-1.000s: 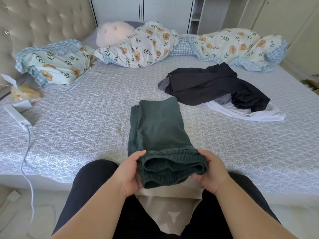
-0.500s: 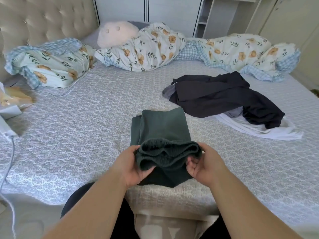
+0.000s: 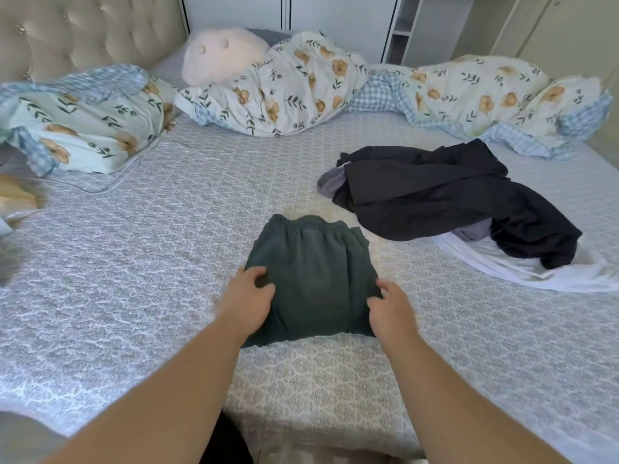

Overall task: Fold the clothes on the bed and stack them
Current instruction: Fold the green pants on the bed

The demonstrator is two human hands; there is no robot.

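Dark green trousers [image 3: 315, 272] lie folded into a compact rectangle in the middle of the bed [image 3: 167, 262], elastic waistband at the far edge. My left hand [image 3: 249, 301] grips the near left edge of the bundle, thumb on top. My right hand [image 3: 388, 308] pinches the near right edge. To the right lies an unfolded pile: a black garment [image 3: 435, 192] over a grey piece [image 3: 330, 182] and a white garment [image 3: 522, 269].
A floral duvet [image 3: 301, 85] is bunched along the far side of the bed, with a floral pillow [image 3: 83, 118] at the left and a pale plush cushion [image 3: 221, 53] behind it. A white cable [image 3: 117, 185] runs near the pillow. A tufted headboard [image 3: 83, 31] stands at the far left.
Both hands carried the waistband end away from me and laid it over the rest of the green trousers, halving their length. The bundle now lies flat on the bed.
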